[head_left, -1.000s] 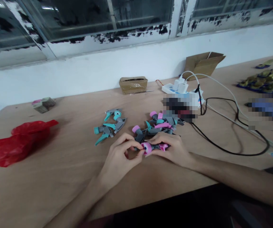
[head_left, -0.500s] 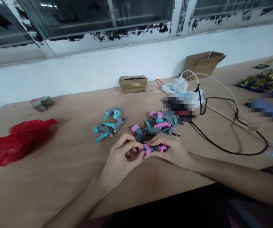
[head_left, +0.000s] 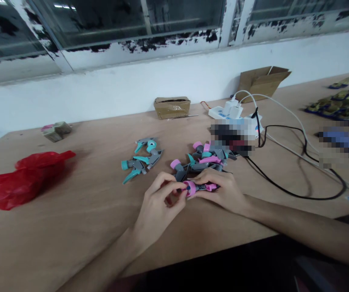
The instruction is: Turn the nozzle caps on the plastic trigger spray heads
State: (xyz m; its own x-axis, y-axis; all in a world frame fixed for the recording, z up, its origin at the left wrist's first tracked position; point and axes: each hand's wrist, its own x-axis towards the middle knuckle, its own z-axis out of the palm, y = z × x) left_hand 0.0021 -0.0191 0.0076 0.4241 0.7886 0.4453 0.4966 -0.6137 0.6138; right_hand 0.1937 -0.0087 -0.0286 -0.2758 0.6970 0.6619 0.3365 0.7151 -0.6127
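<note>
In my right hand [head_left: 223,190] lies a grey trigger spray head with a pink collar [head_left: 190,188], its open end facing left. The fingers are closed around its body and hide much of it. My left hand [head_left: 162,198] pinches at the mouth of that collar, thumb and index finger nearly together. A small dark-blue bit shows inside the collar; whether the left fingertips grip it I cannot make out. Just behind my hands lies a pile of grey, pink and teal spray heads [head_left: 209,159]. Several grey-and-teal spray heads [head_left: 144,159] lie left of the pile.
A red plastic bag [head_left: 30,178] lies on the left, with small blocks [head_left: 57,132] behind it. By the wall stand a small carton [head_left: 172,108], an open cardboard box [head_left: 259,84] and a power strip [head_left: 219,113]. Cables [head_left: 298,194] loop across the right side, near gold-and-blue parts [head_left: 335,103].
The left fingertips have shifted slightly to the mouth of the pink collar, whose opening now shows more. My right hand keeps its hold. The whole view has shifted a little.
</note>
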